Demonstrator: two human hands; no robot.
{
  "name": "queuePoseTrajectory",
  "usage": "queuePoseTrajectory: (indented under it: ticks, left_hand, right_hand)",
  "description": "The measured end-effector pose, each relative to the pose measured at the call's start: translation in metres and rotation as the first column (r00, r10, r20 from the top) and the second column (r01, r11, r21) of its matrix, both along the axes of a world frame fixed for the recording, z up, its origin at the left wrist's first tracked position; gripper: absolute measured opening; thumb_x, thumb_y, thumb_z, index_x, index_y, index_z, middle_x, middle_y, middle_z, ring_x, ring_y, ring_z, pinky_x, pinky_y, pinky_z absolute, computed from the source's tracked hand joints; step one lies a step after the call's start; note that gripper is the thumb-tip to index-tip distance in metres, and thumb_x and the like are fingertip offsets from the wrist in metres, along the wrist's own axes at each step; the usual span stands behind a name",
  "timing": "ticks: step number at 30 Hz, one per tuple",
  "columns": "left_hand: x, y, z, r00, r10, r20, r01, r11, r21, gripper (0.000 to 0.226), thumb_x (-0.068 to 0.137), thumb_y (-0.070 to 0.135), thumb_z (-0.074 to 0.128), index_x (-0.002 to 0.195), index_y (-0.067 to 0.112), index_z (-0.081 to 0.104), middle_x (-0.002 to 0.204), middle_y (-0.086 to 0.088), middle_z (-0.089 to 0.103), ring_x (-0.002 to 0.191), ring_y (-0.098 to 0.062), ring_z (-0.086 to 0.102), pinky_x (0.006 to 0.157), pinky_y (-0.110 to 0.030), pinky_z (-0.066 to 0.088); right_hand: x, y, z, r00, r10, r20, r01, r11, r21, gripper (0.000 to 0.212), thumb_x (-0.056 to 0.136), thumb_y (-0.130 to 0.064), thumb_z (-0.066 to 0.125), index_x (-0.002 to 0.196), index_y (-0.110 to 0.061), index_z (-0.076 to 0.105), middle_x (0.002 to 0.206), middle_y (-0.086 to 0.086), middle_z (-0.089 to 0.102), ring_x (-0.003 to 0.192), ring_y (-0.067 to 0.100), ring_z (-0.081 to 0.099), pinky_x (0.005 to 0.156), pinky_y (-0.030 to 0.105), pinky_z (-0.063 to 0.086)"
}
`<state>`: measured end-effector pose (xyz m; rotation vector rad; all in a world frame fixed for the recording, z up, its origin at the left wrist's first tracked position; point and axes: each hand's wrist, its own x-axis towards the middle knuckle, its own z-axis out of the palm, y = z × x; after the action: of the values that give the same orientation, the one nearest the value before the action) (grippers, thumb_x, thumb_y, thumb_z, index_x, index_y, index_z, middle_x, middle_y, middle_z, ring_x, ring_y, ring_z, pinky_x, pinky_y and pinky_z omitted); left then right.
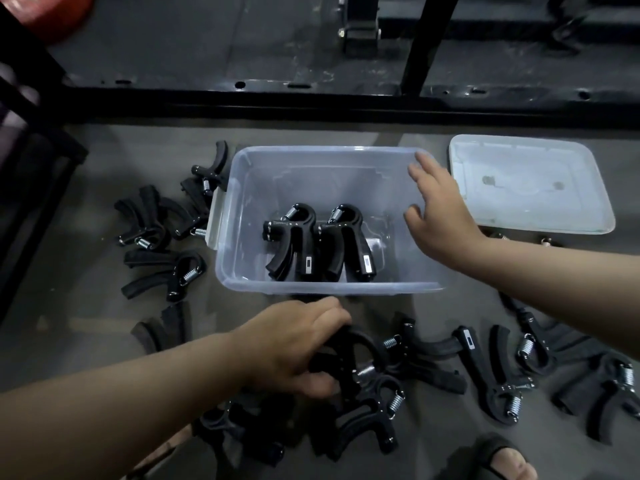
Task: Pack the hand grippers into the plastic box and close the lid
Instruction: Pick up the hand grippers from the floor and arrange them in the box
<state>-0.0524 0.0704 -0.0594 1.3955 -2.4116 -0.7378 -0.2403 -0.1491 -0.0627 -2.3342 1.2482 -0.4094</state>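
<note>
Box: The clear plastic box (325,288) sits open on the floor (86,306). A pair of hand grippers (294,240) lies side by side on its bottom, near the front wall, which leaves the far half free.
Lid: The lid (530,185) lies flat just right of the box, not touching it (parked, it seems, out of the loading path).
Left hand: The left hand (294,344) curls its fingers (332,311) round a black hand gripper (349,355) on the floor just before the near rim, probably the next piece to go in.
Right hand: The right hand (440,206) is held over the box's right rim with fingers (424,161) straight, spread and holding nothing. Contact with the rim cannot be told.
Loose grippers: A scatter (162,271) crowds the floor left, front and right of the box.
Edges: The near wall stands between the gripped piece and the interior, so it must go up and over.
Room: A dark metal frame (311,102) closes off the far side, while the box mouth is wide open.
</note>
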Motion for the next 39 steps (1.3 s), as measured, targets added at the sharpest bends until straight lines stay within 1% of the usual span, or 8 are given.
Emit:
queuePoseTrajectory:
  ticks: [3,6,12,21,25,30,35,39]
  left_hand:
    - [-0.012,-0.007,0.027,0.890,0.298,-0.344,-0.296,0.953,0.060,0.057,0.067,0.027,0.078,0.111,0.018,0.045,0.088,0.012,0.051,0.067,-0.004,0.053,0.059,-0.024,0.046]
    - [-0.021,-0.033,0.047,0.513,0.653,-0.557,-0.582,0.742,0.333,0.044,0.068,0.007,0.081,0.101,0.015,0.054,0.079,0.010,0.062,0.066,0.003,0.059,0.061,-0.014,0.047]
    - [0.024,-0.087,0.040,-0.074,0.985,-0.155,-0.484,0.100,0.869,0.041,0.072,0.046,0.078,0.084,0.011,0.061,0.055,-0.002,0.058,0.045,-0.018,0.054,0.049,-0.029,0.044]
    - [0.046,-0.105,0.020,0.054,0.999,-0.007,-0.531,0.035,0.847,0.022,0.097,0.021,0.055,0.095,0.000,0.062,0.073,-0.014,0.059,0.059,-0.023,0.055,0.065,-0.035,0.051]
    - [0.044,-0.105,0.020,-0.054,0.992,-0.117,-0.355,0.091,0.930,0.023,0.101,0.018,0.044,0.098,0.002,0.061,0.079,-0.010,0.061,0.065,-0.019,0.059,0.066,-0.030,0.056]
    - [0.043,-0.101,0.032,-0.154,0.942,-0.298,-0.216,0.262,0.941,0.023,0.100,0.011,0.044,0.095,0.005,0.065,0.087,-0.012,0.070,0.071,-0.019,0.069,0.065,-0.027,0.059]
    - [0.053,-0.094,0.037,0.382,0.876,-0.294,-0.564,0.473,0.677,0.025,0.096,0.010,0.049,0.106,0.012,0.071,0.103,-0.015,0.071,0.086,-0.018,0.063,0.083,-0.030,0.049]
    - [0.084,-0.073,0.023,0.710,0.703,-0.029,-0.699,0.699,-0.151,0.041,0.081,0.000,0.046,0.113,0.011,0.069,0.108,-0.005,0.061,0.102,-0.021,0.056,0.095,-0.032,0.044]
  right_hand:
    - [0.002,-0.002,-0.001,0.999,0.019,-0.047,-0.021,1.000,-0.023,0.065,0.088,-0.006,0.052,0.149,0.001,0.031,0.162,0.009,0.017,0.149,0.024,0.013,0.122,0.042,0.015]
    - [0.002,-0.002,-0.001,0.999,0.010,-0.052,-0.011,1.000,-0.020,0.066,0.089,-0.009,0.052,0.150,0.001,0.030,0.161,0.009,0.018,0.149,0.024,0.014,0.122,0.043,0.015]
    - [0.003,-0.002,-0.001,0.970,0.080,-0.230,-0.109,0.987,-0.118,0.060,0.093,-0.022,0.052,0.146,0.001,0.036,0.161,0.012,0.018,0.149,0.027,0.011,0.123,0.043,0.009]
    - [0.008,0.010,0.002,0.755,0.233,-0.613,-0.483,0.830,-0.278,0.052,0.092,-0.036,0.037,0.124,-0.002,0.060,0.142,0.019,0.050,0.139,0.033,0.039,0.120,0.054,0.002]
    - [0.054,0.044,0.028,0.895,0.393,-0.209,-0.274,0.856,0.439,0.038,0.100,-0.044,0.042,0.117,-0.016,0.062,0.114,0.004,0.066,0.111,0.023,0.060,0.104,0.034,0.039]
    - [0.102,0.052,0.024,0.971,-0.095,0.221,-0.179,0.328,0.928,0.052,0.094,-0.061,0.044,0.113,-0.021,0.069,0.101,0.001,0.074,0.086,0.014,0.069,0.079,0.029,0.052]
    - [0.112,0.045,0.012,0.901,-0.354,0.251,-0.191,0.196,0.962,0.046,0.099,-0.048,0.046,0.124,-0.013,0.062,0.115,0.011,0.071,0.107,0.024,0.069,0.090,0.039,0.056]
    - [0.108,0.038,-0.002,0.913,-0.354,0.202,-0.108,0.269,0.957,0.032,0.101,-0.035,0.050,0.116,-0.009,0.061,0.094,0.009,0.071,0.086,0.024,0.071,0.083,0.040,0.059]
